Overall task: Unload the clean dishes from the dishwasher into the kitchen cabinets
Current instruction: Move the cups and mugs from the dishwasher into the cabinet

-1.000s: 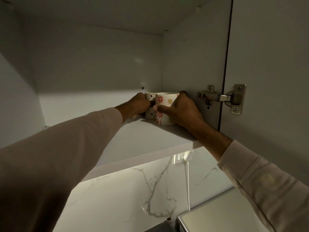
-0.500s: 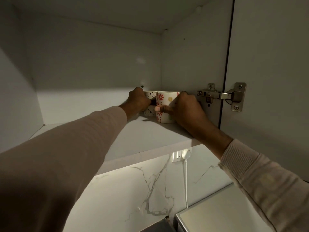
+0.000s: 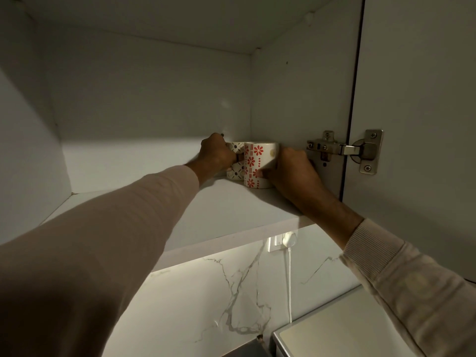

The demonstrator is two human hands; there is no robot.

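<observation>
The dark-patterned mug (image 3: 235, 161) and red-flowered mug (image 3: 258, 163) stand touching at the far right of the cabinet shelf (image 3: 231, 212); the left hand (image 3: 217, 155) grips the first, the right hand (image 3: 291, 171) wraps the second; probably tucking them into the corner to spare room.

Both arms stretched up and forward. The left hand (image 3: 217, 155) curled, apparently, round the dark-patterned mug (image 3: 235, 148); the right hand (image 3: 291, 171) gripped the red-flowered mug (image 3: 260, 161), thumb across its front.
</observation>
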